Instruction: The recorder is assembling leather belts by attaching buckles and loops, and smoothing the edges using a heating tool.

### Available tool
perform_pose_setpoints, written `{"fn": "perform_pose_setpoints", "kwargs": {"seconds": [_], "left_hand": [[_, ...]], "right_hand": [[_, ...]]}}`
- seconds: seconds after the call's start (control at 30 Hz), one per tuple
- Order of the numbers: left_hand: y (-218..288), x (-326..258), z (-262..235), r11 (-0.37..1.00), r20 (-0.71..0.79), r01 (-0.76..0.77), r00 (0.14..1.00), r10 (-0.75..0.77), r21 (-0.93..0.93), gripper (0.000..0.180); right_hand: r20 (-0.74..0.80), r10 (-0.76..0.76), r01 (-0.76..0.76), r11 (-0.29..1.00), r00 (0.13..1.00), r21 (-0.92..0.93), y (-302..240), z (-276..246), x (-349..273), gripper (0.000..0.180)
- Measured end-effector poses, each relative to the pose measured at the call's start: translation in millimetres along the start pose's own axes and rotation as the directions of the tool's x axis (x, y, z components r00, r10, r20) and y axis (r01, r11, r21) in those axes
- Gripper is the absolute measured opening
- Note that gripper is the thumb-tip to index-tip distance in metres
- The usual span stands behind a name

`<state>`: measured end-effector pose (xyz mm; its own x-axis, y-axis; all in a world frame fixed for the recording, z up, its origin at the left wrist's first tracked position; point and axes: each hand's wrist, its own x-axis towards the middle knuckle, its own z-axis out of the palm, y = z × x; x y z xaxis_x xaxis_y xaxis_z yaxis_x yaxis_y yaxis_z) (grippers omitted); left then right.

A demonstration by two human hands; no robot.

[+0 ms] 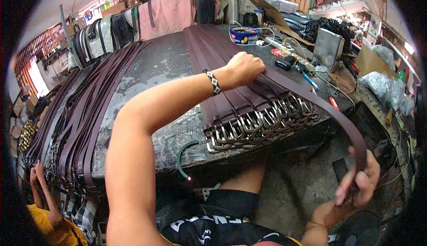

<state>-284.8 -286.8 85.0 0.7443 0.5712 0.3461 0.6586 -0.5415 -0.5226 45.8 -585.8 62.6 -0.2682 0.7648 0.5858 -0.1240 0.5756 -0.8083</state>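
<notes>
A dark brown belt strap (327,106) arcs between my two hands. My left hand (244,70), wearing a patterned bracelet on its wrist, is closed in a fist on the strap's far part, above the table. Lower at the right, off the table's edge, my right hand (361,181) grips the strap's near part; the end is hidden there. Below my left hand lies a fanned stack of brown belts (213,64), their silver buckles (260,124) heaped along the table's front edge.
More belts (104,81) lie in a long bundle on the left of the black table (153,70). A co-worker's hands (38,172) touch their near ends. At the right are a blue tin (244,36), a blue pen (310,80) and clear plastic bags (389,90).
</notes>
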Motion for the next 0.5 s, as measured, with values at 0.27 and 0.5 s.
{"fn": "perform_pose_setpoints", "kwargs": {"seconds": [0.27, 0.5], "left_hand": [[-62.4, 0.9, 57.2, 0.986, 0.005, 0.168, 0.986, -0.168, -0.013, 0.012], [-65.8, -0.6, 78.6, 0.947, 0.163, 0.316, 0.933, -0.321, 0.057, 0.018]], "right_hand": [[0.012, 0.386, -0.386, 0.922, 0.922, -0.031, 36.1, 56.8, 52.3, 0.050], [-0.078, 0.326, -0.332, 0.938, 0.942, -0.098, 51.4, 72.0, 72.3, 0.058]]}}
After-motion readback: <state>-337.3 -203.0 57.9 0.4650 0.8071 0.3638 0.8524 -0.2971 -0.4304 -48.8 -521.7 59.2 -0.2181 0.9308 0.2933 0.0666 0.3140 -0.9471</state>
